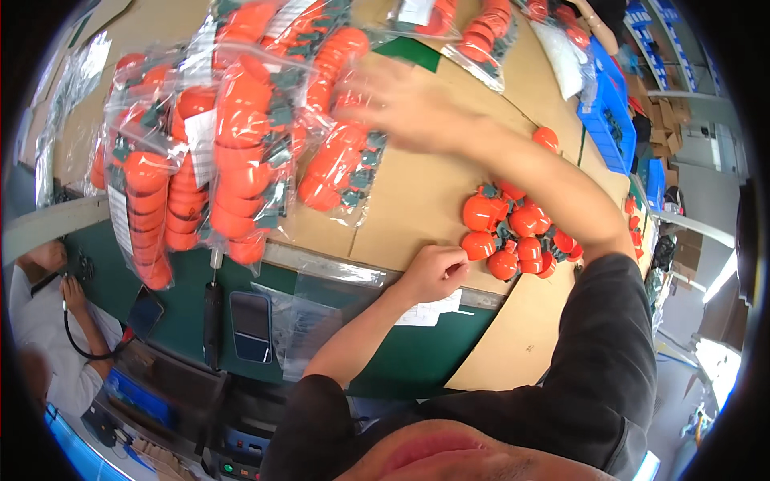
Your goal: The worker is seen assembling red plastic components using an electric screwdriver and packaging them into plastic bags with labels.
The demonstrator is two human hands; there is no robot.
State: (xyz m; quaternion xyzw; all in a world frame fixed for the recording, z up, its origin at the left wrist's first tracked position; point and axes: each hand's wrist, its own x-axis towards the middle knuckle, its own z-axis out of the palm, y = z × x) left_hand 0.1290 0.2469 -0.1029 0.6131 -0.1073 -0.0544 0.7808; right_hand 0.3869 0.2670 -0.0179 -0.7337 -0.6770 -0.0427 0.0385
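My left hand rests as a loose fist at the table's front edge, left of a loose pile of orange rounded cup-like parts with dark green pieces. Nothing shows in its curled fingers. Below it lie white paper slips. My right hand is stretched across the table at a clear bag of stacked orange parts. Motion smears its fingers, so its grip cannot be made out. More filled clear bags lie heaped to the left, some with white labels.
A phone, a black-handled screwdriver and flat clear bags lie on the green front strip. Blue crates stand at the far right. Another person's hand is at the left; another person's arm shows at the top right.
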